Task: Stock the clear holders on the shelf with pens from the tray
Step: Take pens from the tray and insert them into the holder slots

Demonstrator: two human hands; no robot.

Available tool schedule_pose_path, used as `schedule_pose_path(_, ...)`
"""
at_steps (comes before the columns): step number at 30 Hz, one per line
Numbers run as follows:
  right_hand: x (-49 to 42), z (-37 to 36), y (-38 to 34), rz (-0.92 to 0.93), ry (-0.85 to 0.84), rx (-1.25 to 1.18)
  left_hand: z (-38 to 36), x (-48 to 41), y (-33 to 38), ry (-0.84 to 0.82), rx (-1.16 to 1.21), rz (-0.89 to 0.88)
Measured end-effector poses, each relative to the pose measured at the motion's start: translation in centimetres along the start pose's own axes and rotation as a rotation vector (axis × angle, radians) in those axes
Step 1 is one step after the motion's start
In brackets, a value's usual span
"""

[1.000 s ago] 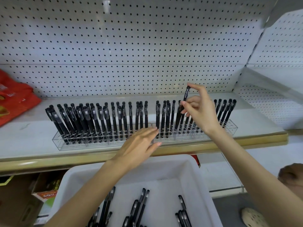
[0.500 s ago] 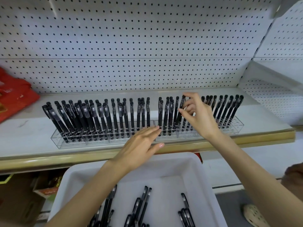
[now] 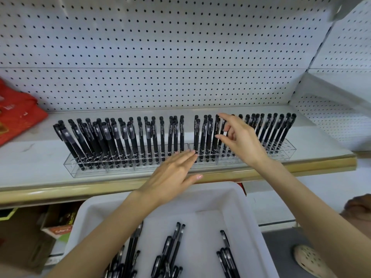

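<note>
At the left edge of the frame a red bag (image 3: 18, 113) lies on the white shelf (image 3: 30, 157), under the pegboard wall (image 3: 160, 47). The left clear holder (image 3: 112, 169) runs along the shelf across the middle left, packed with black pens (image 3: 128, 141) that stand leaning leftward. Lower centre, the left hand (image 3: 172, 173) reaches over the shelf edge; its grip is apart, fingers straight and together, their tips at the spot where the two holders meet. Just right of centre, the right hand (image 3: 241, 137) is among the pens of the right clear holder (image 3: 285, 153). Its grip is apart: the forefinger tip sits at the cap of one standing pen (image 3: 216, 127), the thumb lower beside the barrel, the other fingers loosely spread. More pens fill this holder out to the right. In the lower middle of the frame the white tray (image 3: 247, 217) holds loose pens (image 3: 170, 245) lying flat. A pale shoe (image 3: 309, 259) shows at the lower right.
</note>
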State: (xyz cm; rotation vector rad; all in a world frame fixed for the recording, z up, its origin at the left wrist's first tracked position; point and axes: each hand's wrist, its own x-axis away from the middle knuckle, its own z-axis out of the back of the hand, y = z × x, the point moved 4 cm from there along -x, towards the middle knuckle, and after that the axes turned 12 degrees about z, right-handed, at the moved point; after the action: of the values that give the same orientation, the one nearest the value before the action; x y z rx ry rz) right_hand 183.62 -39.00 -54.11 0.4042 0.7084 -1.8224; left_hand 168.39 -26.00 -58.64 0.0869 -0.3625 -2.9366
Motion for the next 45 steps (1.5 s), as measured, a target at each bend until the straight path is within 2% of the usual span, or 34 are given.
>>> schedule_pose_path(5,0.0,1.3,-0.8,0.003,-0.021,0.019,0.5,0.8,0.2,0.039,-0.092,-0.040)
schedule_pose_path(10,2.1,1.4,-3.9,0.026,-0.051,0.023,-0.1,4.3,0.4,0.033,0.025,-0.011)
schedule_pose_path(13,5.5,-0.3,-6.5,0.031,-0.131,-0.012,-2.3,8.3,-0.8,0.041,0.164,0.030)
schedule_pose_path(17,12.0,-4.2,-9.5,-0.061,-0.363,-0.157,-7.6,15.2,-2.4,-0.116,0.415,0.190)
schedule_pose_path(22,20.2,-8.5,-13.2,-0.293,-0.702,-0.488,-10.7,21.1,-3.5,-0.236,0.480,0.338)
schedule_pose_path(25,23.4,-10.0,-14.7,-0.365,-0.893,-0.566,-11.4,22.8,-4.7,-0.271,0.565,0.491)
schedule_pose_path(30,26.1,-12.0,-16.4,-0.425,-1.128,-0.617,-13.5,24.2,-4.6,-0.439,0.575,0.598)
schedule_pose_path(32,26.2,-12.3,-16.8,-0.443,-1.151,-0.623,-14.2,24.6,-4.2,-0.518,0.579,0.609)
schedule_pose_path(45,26.9,-13.1,-16.6,-0.588,-1.098,-0.767,-16.1,25.5,-5.5,-0.715,0.602,0.656)
